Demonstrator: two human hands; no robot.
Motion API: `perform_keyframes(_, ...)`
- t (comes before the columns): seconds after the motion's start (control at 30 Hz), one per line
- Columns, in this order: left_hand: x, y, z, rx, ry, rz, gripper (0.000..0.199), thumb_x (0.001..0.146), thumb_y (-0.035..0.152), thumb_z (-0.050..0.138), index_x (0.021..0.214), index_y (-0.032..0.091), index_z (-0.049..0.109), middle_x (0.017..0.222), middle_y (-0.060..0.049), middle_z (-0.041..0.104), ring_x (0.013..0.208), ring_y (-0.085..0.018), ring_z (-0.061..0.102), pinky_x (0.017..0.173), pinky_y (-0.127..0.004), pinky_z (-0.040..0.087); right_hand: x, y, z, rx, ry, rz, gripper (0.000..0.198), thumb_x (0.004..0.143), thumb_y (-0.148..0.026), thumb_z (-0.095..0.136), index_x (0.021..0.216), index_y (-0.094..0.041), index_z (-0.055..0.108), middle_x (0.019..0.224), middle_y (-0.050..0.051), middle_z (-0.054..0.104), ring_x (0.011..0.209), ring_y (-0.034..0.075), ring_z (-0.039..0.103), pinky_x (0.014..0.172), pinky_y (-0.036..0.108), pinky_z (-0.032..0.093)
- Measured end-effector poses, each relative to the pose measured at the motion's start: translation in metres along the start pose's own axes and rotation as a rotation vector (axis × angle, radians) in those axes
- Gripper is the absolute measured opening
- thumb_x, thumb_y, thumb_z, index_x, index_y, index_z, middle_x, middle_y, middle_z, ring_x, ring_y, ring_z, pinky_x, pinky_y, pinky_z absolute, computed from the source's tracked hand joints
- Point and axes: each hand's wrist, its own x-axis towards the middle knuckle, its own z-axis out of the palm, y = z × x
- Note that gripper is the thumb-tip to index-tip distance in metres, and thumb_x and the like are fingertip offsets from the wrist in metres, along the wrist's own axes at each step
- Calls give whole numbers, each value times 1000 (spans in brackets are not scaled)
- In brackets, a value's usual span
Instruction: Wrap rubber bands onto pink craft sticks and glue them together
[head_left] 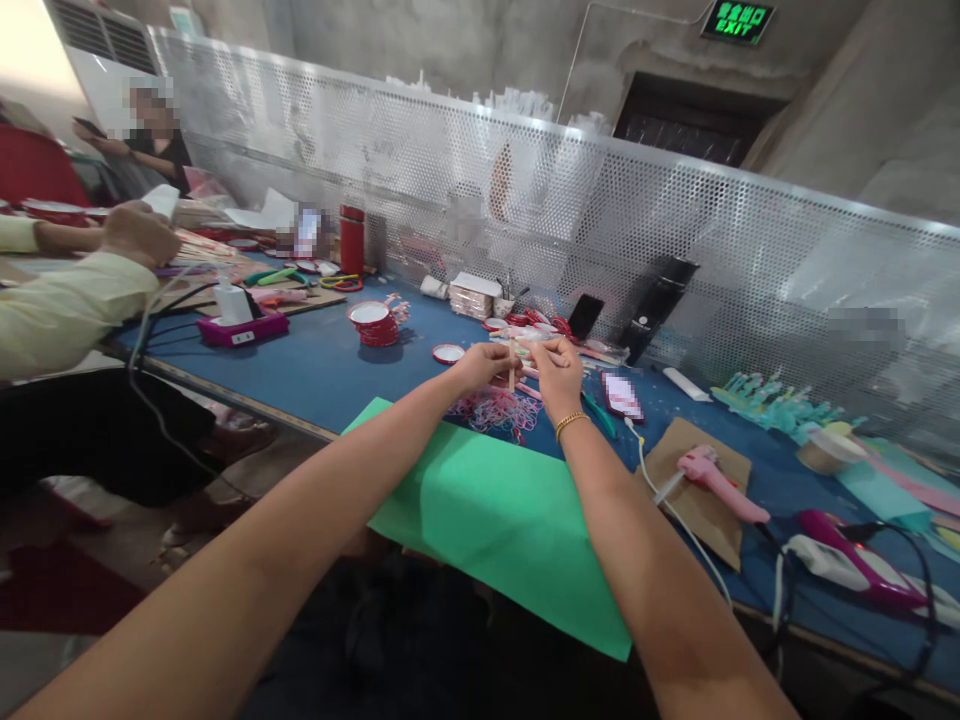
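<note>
Over the middle of the blue table, my left hand (pixel 486 367) pinches a thin pale strip (pixel 512 372) that stands roughly upright between the fingers. Close to its right, my right hand (pixel 556 372) has its fingers pressed together; what they hold, if anything, is too small to make out. A gold chain bracelet (pixel 572 424) circles the right wrist. Just below the hands lies a tangle of pink and white thin loops (pixel 495 414). A green sheet (pixel 502 510) hangs over the table's front edge beneath my forearms.
A pink glue gun (pixel 721 484) rests on cardboard (pixel 675 450) at right, near a purple power strip (pixel 862 565) and cables. Stacked red-rimmed tins (pixel 373 325) and a red bottle (pixel 352 240) stand left. A co-worker's sleeve (pixel 82 305) is at far left. A perforated metal screen (pixel 420 170) runs behind.
</note>
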Motion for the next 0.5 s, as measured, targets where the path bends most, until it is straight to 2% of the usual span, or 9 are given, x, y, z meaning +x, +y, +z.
perform_keyframes(0.17,0,0,1,3,-1,10,38,65,44,76,80,12,63,70,-3,68,68,-14,64,72,-30,53,2,1,-3,-5,45,-28,22,74,-39,63,70,-19,56,64,-2,63,63,13,58,63,25,47)
perform_keyframes(0.37,1,-1,1,7,-7,-3,37,65,44,76,77,11,62,69,-3,68,66,-13,64,70,-30,53,-1,0,0,-7,-16,-44,21,76,-38,61,70,-19,56,64,-2,61,60,12,56,61,24,46)
perform_keyframes(0.5,0,-1,0,14,-14,5,38,64,44,76,80,12,63,70,-3,68,66,-13,63,70,-28,53,-1,-2,-2,-10,15,-34,20,75,-36,61,69,-19,55,64,-2,63,61,12,56,62,25,46)
